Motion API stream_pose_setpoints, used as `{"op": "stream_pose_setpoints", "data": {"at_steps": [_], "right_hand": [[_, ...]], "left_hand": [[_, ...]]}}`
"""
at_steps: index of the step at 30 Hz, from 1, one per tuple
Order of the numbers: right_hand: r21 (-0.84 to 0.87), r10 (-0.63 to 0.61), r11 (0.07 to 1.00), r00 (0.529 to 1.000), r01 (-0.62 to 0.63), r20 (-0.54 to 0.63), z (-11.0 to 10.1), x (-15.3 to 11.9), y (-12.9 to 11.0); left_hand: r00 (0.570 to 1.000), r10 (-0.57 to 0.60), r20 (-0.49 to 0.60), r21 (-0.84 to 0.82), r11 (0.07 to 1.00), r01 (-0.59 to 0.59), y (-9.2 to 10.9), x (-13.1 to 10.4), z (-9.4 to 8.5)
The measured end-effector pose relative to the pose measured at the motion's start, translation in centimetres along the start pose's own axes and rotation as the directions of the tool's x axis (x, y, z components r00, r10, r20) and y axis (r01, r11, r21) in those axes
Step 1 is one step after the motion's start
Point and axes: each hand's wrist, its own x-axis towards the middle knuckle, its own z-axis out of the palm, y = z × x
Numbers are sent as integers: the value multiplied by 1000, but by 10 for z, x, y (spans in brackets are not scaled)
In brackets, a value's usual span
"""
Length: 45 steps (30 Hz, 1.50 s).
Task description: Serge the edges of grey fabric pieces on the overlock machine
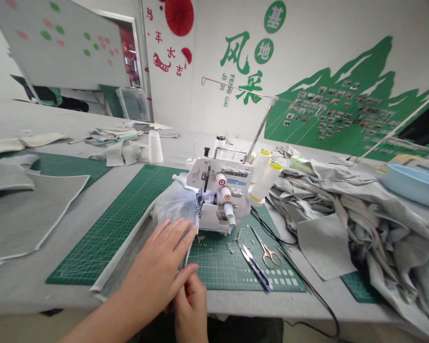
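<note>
A piece of grey fabric (139,247) with a pale edge lies in front of the white overlock sewing machine (219,190), its far part at the lit needle area. My left hand (164,255) rests flat on this fabric, fingers stretched toward the machine. Just below it, my right hand (192,300) is closed, with the fabric's right edge running into its fingers; the exact grip is partly hidden. Right of my hands, thread snips (255,269) and small scissors (267,250) lie on the green cutting mat (221,278).
Cones of thread (266,181) stand behind the machine, and another white cone (155,147) stands to its left. A large heap of grey fabric (329,224) covers the right side, near a blue basin (414,183). More grey panels (39,205) lie left. Black cables (307,283) cross the table.
</note>
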Motion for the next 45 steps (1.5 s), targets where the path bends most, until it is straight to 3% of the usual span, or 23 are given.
{"op": "stream_pose_setpoints", "data": {"at_steps": [11, 19, 25, 28, 31, 37, 45], "right_hand": [[-2, 51, 999, 998, -51, -31, 4, 11, -11], [-2, 19, 1000, 1000, -19, -6, 2, 13, -8], [20, -3, 1000, 1000, 3, 14, 1, 8, -7], [12, -8, 1000, 1000, 8, 13, 3, 7, -6], [7, -41, 999, 999, 41, 19, 3, 7, -6], [-4, -47, 999, 998, 47, 32, 0, 7, -5], [33, -40, 999, 999, 39, 37, 0, 7, -3]], "left_hand": [[999, -37, 31, -23, 999, 38, -7, 18, 7], [998, 50, 33, -132, 990, -46, -16, 10, -14], [1000, -7, 22, -143, 990, 11, -26, -4, -24], [999, -33, -41, -114, 993, 28, -21, -3, -21], [996, 25, -82, -97, 995, -33, -9, -1, -13], [998, 20, -59, -93, 995, -25, -2, 1, 0], [1000, -18, -16, -132, 991, 16, -3, 3, 0]]}}
